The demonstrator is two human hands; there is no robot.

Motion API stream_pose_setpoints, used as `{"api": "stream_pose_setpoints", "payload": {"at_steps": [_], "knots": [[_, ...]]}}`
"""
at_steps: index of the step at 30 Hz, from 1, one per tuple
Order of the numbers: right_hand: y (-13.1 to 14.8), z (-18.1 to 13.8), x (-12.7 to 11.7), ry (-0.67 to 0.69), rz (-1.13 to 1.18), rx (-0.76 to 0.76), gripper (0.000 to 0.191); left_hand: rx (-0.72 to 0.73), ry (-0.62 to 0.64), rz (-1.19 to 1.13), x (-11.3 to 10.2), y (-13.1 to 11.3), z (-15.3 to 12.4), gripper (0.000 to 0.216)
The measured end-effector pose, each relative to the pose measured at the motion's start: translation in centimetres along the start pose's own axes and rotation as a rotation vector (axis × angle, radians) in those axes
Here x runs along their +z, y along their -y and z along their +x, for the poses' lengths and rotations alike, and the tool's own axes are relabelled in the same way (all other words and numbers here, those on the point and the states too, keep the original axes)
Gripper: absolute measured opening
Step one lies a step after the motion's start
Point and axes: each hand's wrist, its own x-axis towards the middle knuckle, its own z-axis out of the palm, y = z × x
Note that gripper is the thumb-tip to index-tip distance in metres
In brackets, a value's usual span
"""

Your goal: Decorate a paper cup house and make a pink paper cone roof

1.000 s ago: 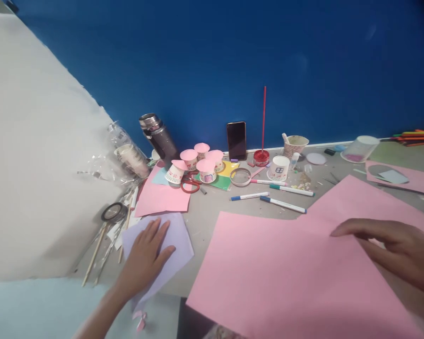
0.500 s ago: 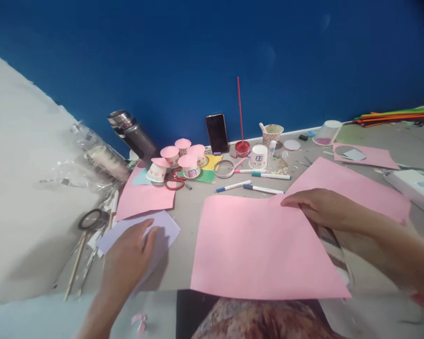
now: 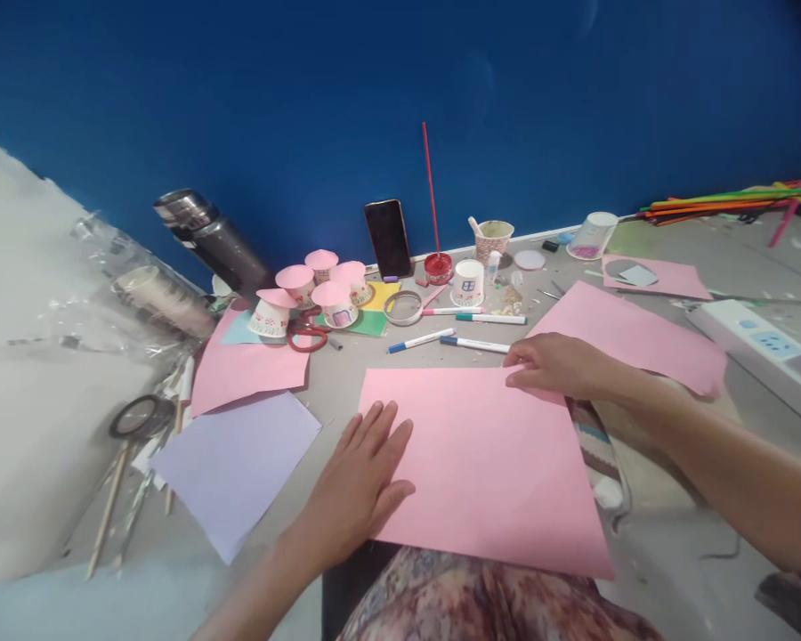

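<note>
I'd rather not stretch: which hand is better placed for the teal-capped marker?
Probably your right hand: it's at the far edge of the pink sheet, near the teal-capped marker. Your left hand is farther, on the sheet's left.

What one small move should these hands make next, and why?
Probably slide the pink sheet slightly away from the body: its near edge appears to reach over the lap, and the left hand lies flat on its left side while the right hand is at its far right corner.
</note>
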Motion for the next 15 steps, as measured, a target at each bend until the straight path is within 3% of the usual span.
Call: {"api": "stream_pose_setpoints", "payload": {"at_steps": [4,8,12,15], "knots": [[0.4,-0.4,-0.2,-0.023,0.136,-0.023,0.018,-0.005,-0.052,0.015,-1.6,-1.0,-2.2,0.077],[1.5,-0.3,1.2,-0.04,0.386,0.096,0.02,-0.005,-0.062,-0.002,-1.3,-2.7,-3.0,0.1],[2.7,-0.8,2.7,-0.096,0.403,0.152,0.025,-0.183,-0.138,0.0,0.5,-2.1,-1.0,0.087],[3.2,-2.0,2.8,0.109,0.223,-0.015,0.018,-0.296,-0.202,-0.058,1.1,-0.6,1.3,0.056]]}}
